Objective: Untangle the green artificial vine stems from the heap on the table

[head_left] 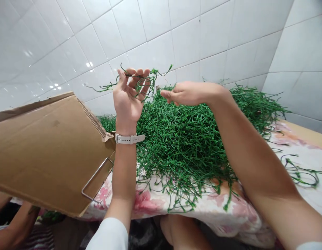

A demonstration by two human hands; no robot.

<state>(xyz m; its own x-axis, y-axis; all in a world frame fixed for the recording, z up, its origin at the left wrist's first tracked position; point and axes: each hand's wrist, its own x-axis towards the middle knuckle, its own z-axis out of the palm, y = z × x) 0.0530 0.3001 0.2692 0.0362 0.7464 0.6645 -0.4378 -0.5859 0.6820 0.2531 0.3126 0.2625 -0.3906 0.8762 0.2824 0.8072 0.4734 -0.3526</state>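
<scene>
A large heap of thin green plastic stems (187, 139) lies on a flowered cloth. Above its left part, my left hand (131, 92) is raised palm up, with several curly green stems (142, 78) held between thumb and fingers. A pale watch strap circles that wrist. My right hand (183, 93) is just over the top of the heap, to the right of my left hand. Its thumb and fingers are pressed together, and what they pinch is too small to make out.
A brown cardboard piece (46, 149) stands at the left, with a bent metal wire frame (97, 178) at its lower corner. Another person's arm (19, 225) shows at the lower left. White tiled wall (181, 38) rises behind. Loose stems (303, 173) lie at the right.
</scene>
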